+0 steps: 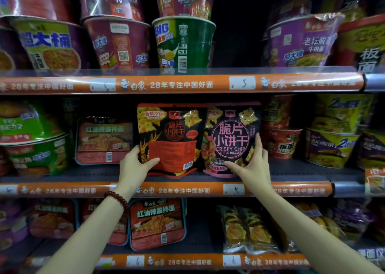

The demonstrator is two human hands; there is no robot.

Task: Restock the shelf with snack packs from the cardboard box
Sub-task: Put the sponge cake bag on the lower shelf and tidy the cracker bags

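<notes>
Two snack packs stand upright side by side on the middle shelf [291, 169]. The left one is a black and red-orange snack pack [173, 136]; my left hand [135, 165] grips its lower left corner, thumb across the front. The right one is a black and pink snack pack [231, 136] printed "Crispy Chip Little Biscuit"; my right hand [252, 165] holds its lower right part, fingers along the right edge. A bead bracelet [116, 198] circles my left wrist. The cardboard box is out of view.
Large instant noodle cups [183, 42] fill the top shelf. Flat red noodle trays [104, 140] and green cups stand left of the packs, red and yellow cups [281, 140] to the right. The bottom shelf holds noodle trays [157, 223] and bagged snacks [245, 230].
</notes>
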